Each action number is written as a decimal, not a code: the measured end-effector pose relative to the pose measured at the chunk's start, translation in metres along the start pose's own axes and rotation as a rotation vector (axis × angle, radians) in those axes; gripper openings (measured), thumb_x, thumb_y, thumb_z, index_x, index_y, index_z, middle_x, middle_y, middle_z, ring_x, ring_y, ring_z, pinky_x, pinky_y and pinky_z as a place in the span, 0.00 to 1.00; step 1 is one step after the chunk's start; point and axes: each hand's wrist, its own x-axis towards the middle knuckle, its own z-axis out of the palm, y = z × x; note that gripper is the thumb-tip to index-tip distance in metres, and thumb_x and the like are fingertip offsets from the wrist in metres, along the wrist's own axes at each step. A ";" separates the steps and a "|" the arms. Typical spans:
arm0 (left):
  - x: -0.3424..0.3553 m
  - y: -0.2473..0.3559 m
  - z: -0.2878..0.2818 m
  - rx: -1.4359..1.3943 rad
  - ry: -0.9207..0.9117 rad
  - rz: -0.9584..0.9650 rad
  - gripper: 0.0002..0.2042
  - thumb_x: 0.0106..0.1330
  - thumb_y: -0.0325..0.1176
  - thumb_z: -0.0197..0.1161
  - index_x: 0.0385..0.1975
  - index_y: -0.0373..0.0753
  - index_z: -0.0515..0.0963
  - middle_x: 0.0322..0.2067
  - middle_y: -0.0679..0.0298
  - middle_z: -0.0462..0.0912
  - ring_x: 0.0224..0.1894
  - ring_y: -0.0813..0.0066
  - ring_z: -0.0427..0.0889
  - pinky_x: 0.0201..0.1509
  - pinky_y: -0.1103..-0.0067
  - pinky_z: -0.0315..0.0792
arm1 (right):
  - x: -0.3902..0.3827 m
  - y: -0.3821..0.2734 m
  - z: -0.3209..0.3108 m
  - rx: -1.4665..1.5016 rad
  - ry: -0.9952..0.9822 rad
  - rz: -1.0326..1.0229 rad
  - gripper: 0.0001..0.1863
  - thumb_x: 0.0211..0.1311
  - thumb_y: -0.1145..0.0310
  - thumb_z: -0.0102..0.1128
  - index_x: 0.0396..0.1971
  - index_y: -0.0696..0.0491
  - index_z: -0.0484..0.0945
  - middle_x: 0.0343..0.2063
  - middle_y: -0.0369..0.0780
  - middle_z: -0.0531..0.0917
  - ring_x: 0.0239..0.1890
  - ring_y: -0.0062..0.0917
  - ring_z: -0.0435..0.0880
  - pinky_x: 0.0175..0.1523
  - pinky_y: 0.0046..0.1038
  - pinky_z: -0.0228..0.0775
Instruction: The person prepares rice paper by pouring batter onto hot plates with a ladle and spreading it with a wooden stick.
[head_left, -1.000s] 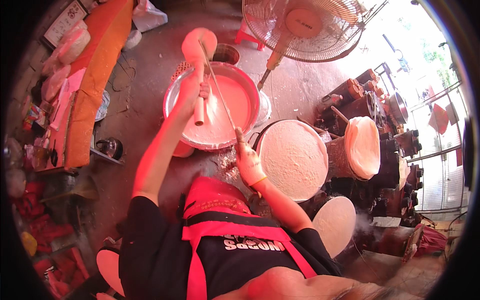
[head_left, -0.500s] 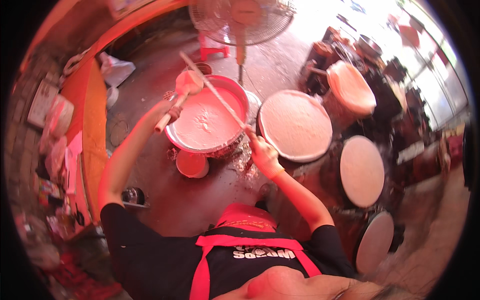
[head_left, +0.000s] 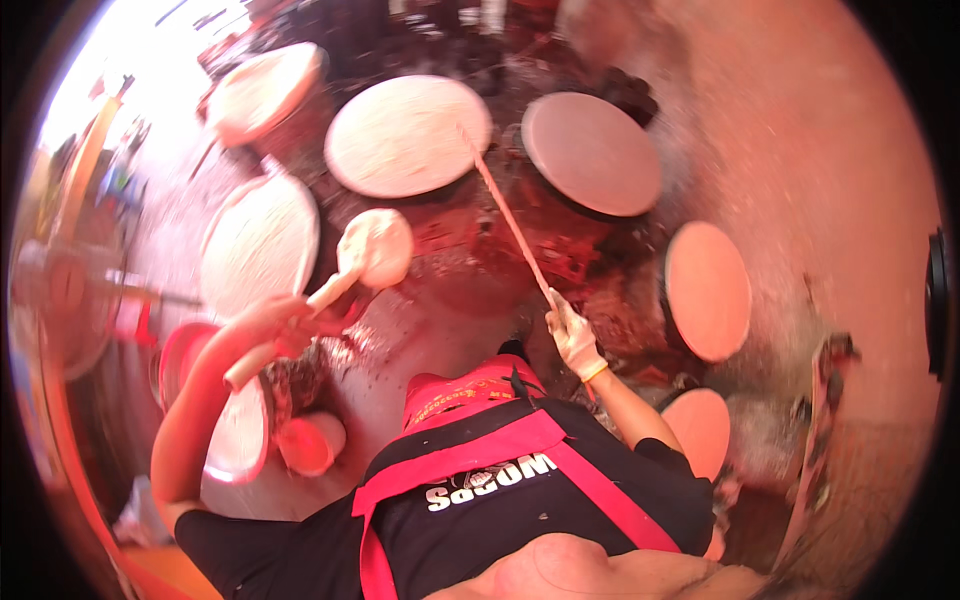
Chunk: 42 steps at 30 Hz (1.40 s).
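My left hand point(head_left: 285, 318) is closed around the wooden handle of a ladle point(head_left: 378, 245), whose round bowl is full of pale batter. The ladle is held up between the round griddles. My right hand point(head_left: 574, 340), in a pale glove with a yellow cuff, grips a long thin wooden stick point(head_left: 515, 228). Away from me, the stick's far end overlaps a round griddle covered with pale batter point(head_left: 395, 140); whether it touches cannot be told. Beside it on the right stands a bare grey griddle point(head_left: 590, 155). A batter-covered griddle point(head_left: 258, 245) lies left of the ladle.
A wide tub of batter point(head_left: 262, 440) and a small red bucket point(head_left: 308, 445) stand at my lower left. A pale sheet point(head_left: 262, 92) hangs over a support at far left. More round griddles point(head_left: 708, 290) curve along my right. A fan point(head_left: 65, 300) stands at the left edge.
My view and body have turned right, away from the tub toward the griddles. The ladle, earlier above the tub, is now among the griddles, and the stick extends over one.
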 end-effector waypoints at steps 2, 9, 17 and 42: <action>0.042 0.059 0.073 0.350 -0.061 0.194 0.09 0.65 0.32 0.48 0.39 0.33 0.70 0.17 0.71 0.65 0.11 0.85 0.62 0.13 0.86 0.58 | 0.010 0.019 -0.043 0.125 0.067 0.060 0.23 0.68 0.60 0.44 0.58 0.55 0.64 0.19 0.41 0.74 0.23 0.28 0.77 0.33 0.27 0.69; 0.190 0.207 0.336 1.514 0.189 1.213 0.11 0.51 0.27 0.61 0.34 0.33 0.72 0.21 0.58 0.76 0.21 0.71 0.77 0.25 0.75 0.69 | 0.109 0.022 -0.204 -0.080 0.258 -0.164 0.24 0.66 0.65 0.47 0.62 0.43 0.62 0.45 0.50 0.76 0.44 0.46 0.76 0.46 0.37 0.69; 0.312 0.209 0.432 1.419 0.231 1.301 0.10 0.45 0.25 0.60 0.29 0.34 0.74 0.22 0.51 0.78 0.26 0.53 0.79 0.32 0.68 0.71 | 0.110 0.115 -0.264 0.781 0.262 0.712 0.22 0.67 0.60 0.48 0.61 0.32 0.64 0.15 0.32 0.70 0.10 0.21 0.66 0.17 0.24 0.61; 0.341 0.252 0.428 0.182 -0.558 0.776 0.14 0.70 0.38 0.48 0.43 0.31 0.70 0.33 0.65 0.73 0.26 0.81 0.68 0.30 0.85 0.67 | 0.151 0.158 -0.118 1.375 0.862 0.747 0.22 0.67 0.61 0.49 0.60 0.28 0.63 0.11 0.29 0.62 0.05 0.16 0.58 0.08 0.20 0.48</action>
